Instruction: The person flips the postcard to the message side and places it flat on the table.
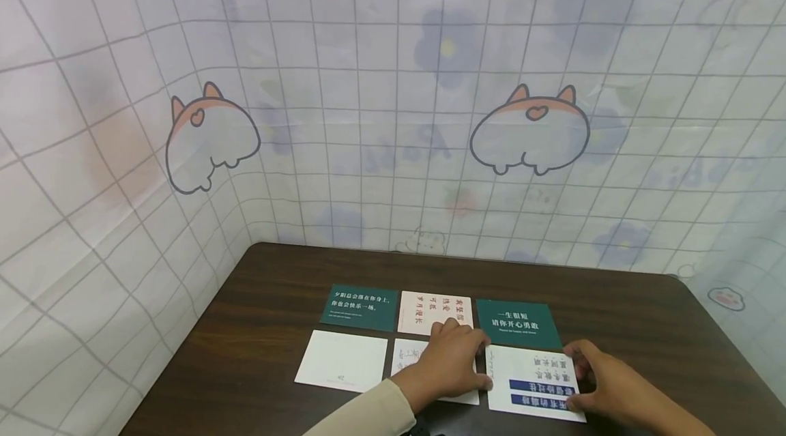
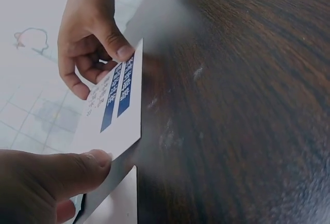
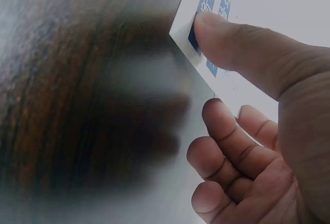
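Blue-barred card [image 1: 533, 381] near right on the surface [image 1: 215, 354], long axis left to right. Your right grip [image 1: 617, 385] pinches its right end; your left grip [image 1: 447, 364] touches its left edge, any pinch unclear.

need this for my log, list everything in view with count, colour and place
left green card: 1, dark green, back row left
pink card: 1, pale pink, back row middle
right green card: 1, dark green, back row right
plain card: 1, white, front row left
lettered card: 1, white, front row middle, partly hidden
blue-banded card: 1, white and blue, front row right
table: 1, dark brown, below cards
patterned sheeting: count unclear, whitish with grid, behind table
sleeve: 1, cream, left forearm
left hand: 1, at blue-banded card's left edge
right hand: 1, at blue-banded card's right edge
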Available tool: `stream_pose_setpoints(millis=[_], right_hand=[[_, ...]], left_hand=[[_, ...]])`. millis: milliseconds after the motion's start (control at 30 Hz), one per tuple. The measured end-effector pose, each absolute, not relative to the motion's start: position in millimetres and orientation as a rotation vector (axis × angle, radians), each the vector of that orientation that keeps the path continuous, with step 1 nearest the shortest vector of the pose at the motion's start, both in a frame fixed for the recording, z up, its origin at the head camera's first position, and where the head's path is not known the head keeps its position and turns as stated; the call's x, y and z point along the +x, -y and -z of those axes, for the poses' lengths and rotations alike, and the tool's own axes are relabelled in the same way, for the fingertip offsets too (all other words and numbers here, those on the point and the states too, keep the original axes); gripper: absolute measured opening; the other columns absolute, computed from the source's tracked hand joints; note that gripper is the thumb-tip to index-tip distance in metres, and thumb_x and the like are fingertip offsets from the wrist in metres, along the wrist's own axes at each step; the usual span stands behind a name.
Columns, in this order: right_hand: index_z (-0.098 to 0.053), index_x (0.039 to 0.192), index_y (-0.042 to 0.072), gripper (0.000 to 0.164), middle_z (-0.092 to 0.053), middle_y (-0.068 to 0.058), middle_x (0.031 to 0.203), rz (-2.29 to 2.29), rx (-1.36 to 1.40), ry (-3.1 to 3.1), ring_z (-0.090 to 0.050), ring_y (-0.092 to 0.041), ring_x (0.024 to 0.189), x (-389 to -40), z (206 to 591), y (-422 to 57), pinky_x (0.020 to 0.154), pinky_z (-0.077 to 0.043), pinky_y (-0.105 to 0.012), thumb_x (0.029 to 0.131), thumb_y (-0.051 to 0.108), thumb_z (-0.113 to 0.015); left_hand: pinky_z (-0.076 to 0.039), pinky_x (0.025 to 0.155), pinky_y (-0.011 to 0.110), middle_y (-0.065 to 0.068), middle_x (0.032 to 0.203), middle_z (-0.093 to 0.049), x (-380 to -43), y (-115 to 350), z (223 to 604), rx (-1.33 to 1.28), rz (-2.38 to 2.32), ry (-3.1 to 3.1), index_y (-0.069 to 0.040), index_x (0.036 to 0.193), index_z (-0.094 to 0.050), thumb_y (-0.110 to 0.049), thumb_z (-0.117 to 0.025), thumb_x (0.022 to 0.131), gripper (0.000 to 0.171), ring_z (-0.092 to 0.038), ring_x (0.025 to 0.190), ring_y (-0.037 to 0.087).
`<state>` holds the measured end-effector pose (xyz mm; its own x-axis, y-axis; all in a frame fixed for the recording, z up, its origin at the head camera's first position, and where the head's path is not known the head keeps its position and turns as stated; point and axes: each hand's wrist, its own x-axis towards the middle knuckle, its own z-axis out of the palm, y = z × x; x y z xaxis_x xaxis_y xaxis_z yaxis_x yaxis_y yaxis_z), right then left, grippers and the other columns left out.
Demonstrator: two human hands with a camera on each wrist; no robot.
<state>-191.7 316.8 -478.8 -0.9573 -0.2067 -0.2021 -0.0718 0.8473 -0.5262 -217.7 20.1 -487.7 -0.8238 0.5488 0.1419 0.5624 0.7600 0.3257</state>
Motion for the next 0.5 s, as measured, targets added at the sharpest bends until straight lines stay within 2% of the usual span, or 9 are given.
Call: stream_pose_setpoints(millis=[133,267,400,500], right_hand=[[-0.053,0.130,0.000,0.070,-0.061,-0.001,0.088,0.840,-0.201,-2.753,-0.058,-0.018,0.080,-190.0,477.6,-319.4,0.071,-0.049,-0.035,0.075,0.020,-0.092],[-0.053,0.128,0.000,0.057,-0.062,0.000,0.090,0.879,-0.236,-2.764,-0.057,-0.017,0.080,-187.4,476.9,-322.9,0.068,-0.048,-0.030,0.083,0.015,-0.085],[-0.053,0.127,0.002,0.047,-0.060,0.000,0.088,0.900,-0.225,-2.782,-0.057,-0.016,0.079,-185.3,475.5,-325.0,0.066,-0.046,-0.029,0.089,0.012,-0.079],[-0.051,0.126,0.002,0.043,-0.058,-0.001,0.086,0.920,-0.232,-2.786,-0.056,-0.017,0.078,-184.6,475.1,-326.2,0.064,-0.043,-0.029,0.091,0.010,-0.075]], left_hand=[[-0.032,0.078,0.029,-0.022,0.074,-0.050,-219.0,-20.3,487.7,-0.931,0.641,2.911,-0.023,0.118,-0.069,-0.043,-0.090,0.076,0.051,-0.041,0.078,0.002],[-0.036,0.084,0.028,-0.024,0.072,-0.052,-218.0,-18.8,486.2,-0.943,0.731,2.917,-0.020,0.120,-0.067,-0.037,-0.089,0.080,0.048,-0.045,0.078,0.000],[-0.039,0.092,0.029,-0.027,0.071,-0.055,-216.7,-18.3,484.6,-0.947,0.840,2.922,-0.018,0.123,-0.065,-0.030,-0.085,0.085,0.044,-0.048,0.075,-0.003],[-0.042,0.091,0.028,-0.026,0.069,-0.056,-215.8,-18.9,483.5,-0.938,0.891,2.933,-0.018,0.125,-0.065,-0.027,-0.083,0.087,0.042,-0.050,0.069,-0.005]])
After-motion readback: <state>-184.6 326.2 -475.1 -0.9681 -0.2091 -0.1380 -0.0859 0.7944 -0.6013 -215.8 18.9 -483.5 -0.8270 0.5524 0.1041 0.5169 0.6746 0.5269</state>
